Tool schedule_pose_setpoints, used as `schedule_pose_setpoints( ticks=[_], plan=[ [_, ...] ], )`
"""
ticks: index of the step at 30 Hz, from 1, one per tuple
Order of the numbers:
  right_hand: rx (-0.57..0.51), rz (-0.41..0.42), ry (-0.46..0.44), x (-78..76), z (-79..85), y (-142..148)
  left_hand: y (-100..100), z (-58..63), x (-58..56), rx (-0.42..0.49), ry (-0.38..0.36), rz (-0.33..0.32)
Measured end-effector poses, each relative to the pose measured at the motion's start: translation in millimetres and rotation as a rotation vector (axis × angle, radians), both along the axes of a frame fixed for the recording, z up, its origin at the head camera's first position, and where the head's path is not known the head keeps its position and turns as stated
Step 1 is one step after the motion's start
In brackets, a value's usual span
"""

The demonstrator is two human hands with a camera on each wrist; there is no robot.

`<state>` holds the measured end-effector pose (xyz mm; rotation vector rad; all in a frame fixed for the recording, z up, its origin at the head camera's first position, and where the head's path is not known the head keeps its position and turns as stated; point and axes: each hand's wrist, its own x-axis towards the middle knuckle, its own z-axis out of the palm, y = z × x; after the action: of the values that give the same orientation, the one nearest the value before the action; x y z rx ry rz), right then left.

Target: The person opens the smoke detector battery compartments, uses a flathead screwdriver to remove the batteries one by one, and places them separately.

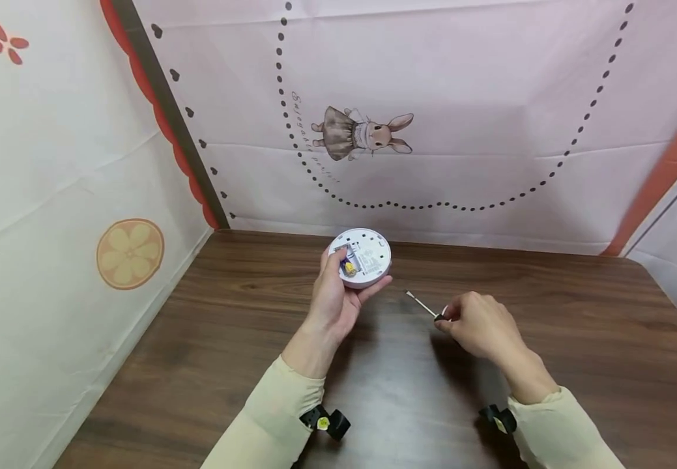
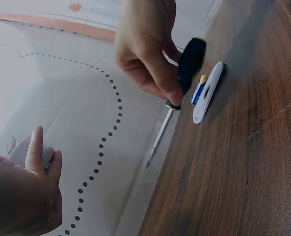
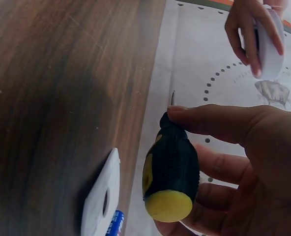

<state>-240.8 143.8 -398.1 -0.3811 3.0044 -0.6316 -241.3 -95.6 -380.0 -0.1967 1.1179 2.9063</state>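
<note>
My left hand [image 1: 338, 293] holds a round white device [image 1: 373, 251] with its back facing up, thumb over an open battery compartment. A yellow and dark battery [image 1: 348, 268] lies in that compartment. Lower and to the right, my right hand [image 1: 481, 324] grips a screwdriver [image 3: 170, 162] by its black and yellow handle. The metal shaft [image 1: 421, 303] points up and left towards the device. Below the right hand, a flat white plate with a hole [image 2: 208, 96] lies on the table, with a blue and yellow battery [image 2: 198, 91] beside it.
The brown wooden table [image 1: 227, 312] stretches around both hands. A white printed cloth [image 1: 461, 117] hangs along its back edge, and another light cloth [image 1: 51, 195] stands at the left. Black wrist cameras [image 1: 331, 422] sit at both sleeves.
</note>
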Motion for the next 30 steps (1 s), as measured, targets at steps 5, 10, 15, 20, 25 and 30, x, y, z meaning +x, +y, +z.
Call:
schedule_pose_setpoints(
  ticks=[5,10,15,20,25,30],
  plan=[
    [0.029,0.008,-0.043,1.0,-7.2,-1.2,3.9,1.7,1.6,-0.016,0.000,-0.001],
    [0.071,0.007,-0.069,2.4,-15.2,-4.8,5.3,2.6,3.2,-0.041,0.023,-0.047],
    [0.087,-0.005,-0.071,1.2,-17.3,-8.0,4.7,3.8,4.0,-0.073,0.027,-0.103],
    [0.083,0.016,-0.067,-5.7,-18.3,-19.1,-4.1,4.5,6.5,-0.104,0.024,-0.091],
    [0.095,-0.004,-0.078,-5.4,-14.6,-17.2,-0.5,1.1,5.6,-0.122,0.021,-0.118],
    [0.026,-0.032,-0.044,3.1,5.6,-1.0,13.7,-2.3,4.5,-0.153,0.015,-0.201]
  ],
)
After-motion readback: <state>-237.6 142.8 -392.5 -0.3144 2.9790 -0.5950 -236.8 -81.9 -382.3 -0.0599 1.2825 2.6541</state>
